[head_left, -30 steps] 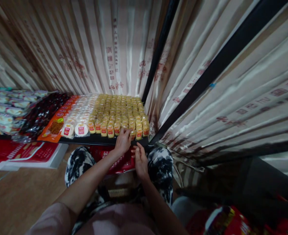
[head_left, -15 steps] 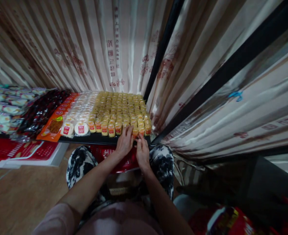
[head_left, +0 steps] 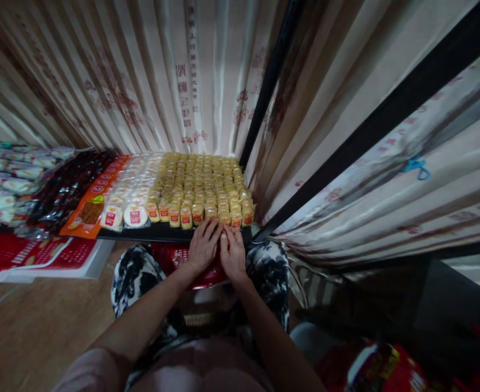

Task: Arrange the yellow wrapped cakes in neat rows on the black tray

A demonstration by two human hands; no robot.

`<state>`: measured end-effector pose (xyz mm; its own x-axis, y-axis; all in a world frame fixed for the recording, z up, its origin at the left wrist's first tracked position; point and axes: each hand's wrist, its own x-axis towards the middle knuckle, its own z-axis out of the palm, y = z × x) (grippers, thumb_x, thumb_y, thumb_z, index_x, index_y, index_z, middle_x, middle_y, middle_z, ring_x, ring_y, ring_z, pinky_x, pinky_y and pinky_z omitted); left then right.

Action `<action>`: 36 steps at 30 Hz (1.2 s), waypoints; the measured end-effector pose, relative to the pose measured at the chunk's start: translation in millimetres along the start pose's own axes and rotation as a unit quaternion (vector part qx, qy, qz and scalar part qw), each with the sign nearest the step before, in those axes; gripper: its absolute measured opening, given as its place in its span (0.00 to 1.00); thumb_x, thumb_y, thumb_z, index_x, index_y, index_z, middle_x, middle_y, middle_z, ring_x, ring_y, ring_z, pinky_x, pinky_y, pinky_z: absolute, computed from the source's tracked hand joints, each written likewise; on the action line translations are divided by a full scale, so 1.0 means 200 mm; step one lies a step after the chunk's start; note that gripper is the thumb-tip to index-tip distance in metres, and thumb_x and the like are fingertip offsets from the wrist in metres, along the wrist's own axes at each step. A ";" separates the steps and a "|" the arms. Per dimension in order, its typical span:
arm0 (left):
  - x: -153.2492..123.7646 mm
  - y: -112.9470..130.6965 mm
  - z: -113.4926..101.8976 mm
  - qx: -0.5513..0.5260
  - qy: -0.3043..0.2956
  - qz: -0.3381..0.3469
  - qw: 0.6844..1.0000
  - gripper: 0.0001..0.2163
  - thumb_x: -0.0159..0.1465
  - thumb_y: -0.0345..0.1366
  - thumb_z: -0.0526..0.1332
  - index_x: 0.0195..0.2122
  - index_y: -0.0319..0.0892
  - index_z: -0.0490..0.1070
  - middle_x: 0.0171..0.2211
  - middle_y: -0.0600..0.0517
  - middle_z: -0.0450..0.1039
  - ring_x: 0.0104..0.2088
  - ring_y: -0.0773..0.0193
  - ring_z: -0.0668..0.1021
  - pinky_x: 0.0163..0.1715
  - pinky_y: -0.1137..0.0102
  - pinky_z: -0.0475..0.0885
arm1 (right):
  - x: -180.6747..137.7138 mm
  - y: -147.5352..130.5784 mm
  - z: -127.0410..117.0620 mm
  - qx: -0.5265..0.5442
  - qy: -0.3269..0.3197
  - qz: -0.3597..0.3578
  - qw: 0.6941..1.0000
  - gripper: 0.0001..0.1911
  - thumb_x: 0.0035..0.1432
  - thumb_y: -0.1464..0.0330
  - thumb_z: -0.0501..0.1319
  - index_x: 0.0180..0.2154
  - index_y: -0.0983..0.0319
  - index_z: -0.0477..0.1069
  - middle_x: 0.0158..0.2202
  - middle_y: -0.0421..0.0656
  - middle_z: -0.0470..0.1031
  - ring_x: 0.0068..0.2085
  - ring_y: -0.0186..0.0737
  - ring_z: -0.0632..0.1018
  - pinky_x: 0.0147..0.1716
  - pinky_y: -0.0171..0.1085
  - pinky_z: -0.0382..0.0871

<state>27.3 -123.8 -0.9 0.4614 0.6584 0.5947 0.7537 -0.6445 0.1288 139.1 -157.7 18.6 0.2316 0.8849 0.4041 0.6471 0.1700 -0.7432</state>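
Observation:
Both hands rest side by side at the front edge of a low black shelf (head_left: 158, 233). My left hand (head_left: 202, 246) and my right hand (head_left: 233, 251) have their fingertips on the front row of small yellow wrapped snack packs (head_left: 201, 188), which fill the shelf's right end in tight rows. The fingers of both hands are bent forward and pressed together against the packs. Whether either one grips a pack is hidden by the fingers. A red basket (head_left: 178, 257) sits between my knees under the hands.
Left of the yellow packs lie white round cakes (head_left: 130, 202), an orange pack (head_left: 93, 201), dark red packs (head_left: 70, 185) and pale wrapped goods (head_left: 2, 182). Pleated curtains (head_left: 162, 76) and black frame bars (head_left: 270, 81) back the shelf. Red cartons (head_left: 35, 256) stand on the wooden floor at left.
My right hand moved up from below the shelf edge to the front row. Both hands then drew together, side by side, at the edge.

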 end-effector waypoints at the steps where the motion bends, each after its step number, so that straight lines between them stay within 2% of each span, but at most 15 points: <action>1: 0.00 -0.01 0.01 0.007 -0.004 0.015 1.000 0.19 0.61 0.30 0.53 0.54 0.41 0.62 0.56 0.46 0.61 0.59 0.52 0.57 0.53 0.58 0.61 | 0.00 0.01 0.00 -0.001 -0.006 0.002 1.000 0.21 0.63 0.65 0.45 0.51 0.68 0.66 0.47 0.53 0.66 0.50 0.41 0.68 0.52 0.43 0.64; 6: 0.01 -0.07 0.04 0.019 -0.023 0.064 0.997 0.19 0.62 0.31 0.52 0.55 0.39 0.61 0.56 0.45 0.62 0.60 0.55 0.57 0.54 0.60 0.58 | 0.03 0.02 0.00 0.010 -0.012 0.012 1.000 0.21 0.63 0.65 0.45 0.51 0.66 0.66 0.47 0.51 0.66 0.49 0.39 0.69 0.52 0.43 0.63; 11: 0.01 -0.11 0.08 0.034 -0.009 0.095 0.995 0.19 0.62 0.33 0.52 0.55 0.38 0.61 0.54 0.44 0.65 0.59 0.56 0.59 0.54 0.61 0.56 | 0.01 0.02 0.00 -0.002 -0.010 -0.011 1.000 0.20 0.63 0.66 0.44 0.52 0.64 0.65 0.47 0.51 0.66 0.50 0.39 0.69 0.52 0.43 0.63; 17: 0.00 -0.12 0.11 0.037 -0.021 0.123 0.992 0.20 0.62 0.30 0.51 0.57 0.38 0.59 0.56 0.46 0.63 0.60 0.59 0.57 0.57 0.62 0.53 | -0.03 0.05 -0.01 -0.084 0.107 -0.033 0.990 0.21 0.61 0.68 0.47 0.55 0.66 0.60 0.56 0.55 0.58 0.58 0.46 0.60 0.55 0.51 0.57; 23: 0.00 -0.13 0.11 0.007 0.004 0.133 0.991 0.20 0.61 0.30 0.51 0.56 0.39 0.59 0.54 0.47 0.66 0.61 0.58 0.56 0.59 0.60 0.51 | 0.00 0.12 0.06 -0.099 0.073 -0.032 0.992 0.22 0.62 0.68 0.44 0.57 0.66 0.56 0.57 0.56 0.58 0.58 0.45 0.59 0.54 0.51 0.57; 27: 0.00 -0.12 0.11 0.001 0.011 0.133 0.991 0.19 0.61 0.29 0.51 0.55 0.39 0.60 0.53 0.47 0.67 0.61 0.57 0.57 0.60 0.59 0.51 | 0.01 0.16 0.08 -0.115 0.079 -0.047 0.989 0.22 0.62 0.70 0.45 0.57 0.66 0.57 0.55 0.55 0.59 0.57 0.45 0.61 0.54 0.50 0.58; 31: 0.00 -0.12 0.12 0.003 0.007 0.127 0.992 0.19 0.61 0.30 0.51 0.54 0.39 0.60 0.53 0.46 0.66 0.60 0.57 0.58 0.60 0.58 0.51 | 0.02 0.16 0.08 -0.144 0.072 -0.070 0.984 0.22 0.61 0.70 0.48 0.56 0.68 0.58 0.55 0.57 0.60 0.56 0.46 0.61 0.53 0.49 0.59; 36: -0.01 -0.12 0.13 0.009 0.011 0.124 0.992 0.18 0.62 0.31 0.51 0.55 0.41 0.60 0.53 0.46 0.66 0.60 0.58 0.58 0.60 0.57 0.51 | 0.01 0.15 0.09 -0.157 0.067 -0.060 0.984 0.23 0.61 0.69 0.46 0.57 0.68 0.56 0.56 0.57 0.59 0.58 0.47 0.60 0.53 0.51 0.58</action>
<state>19.8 -98.8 -25.6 0.6228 0.4717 0.6242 0.6266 -0.7785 -0.0368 146.0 -141.8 -13.1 0.2194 0.7985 0.5605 0.8631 0.1090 -0.4931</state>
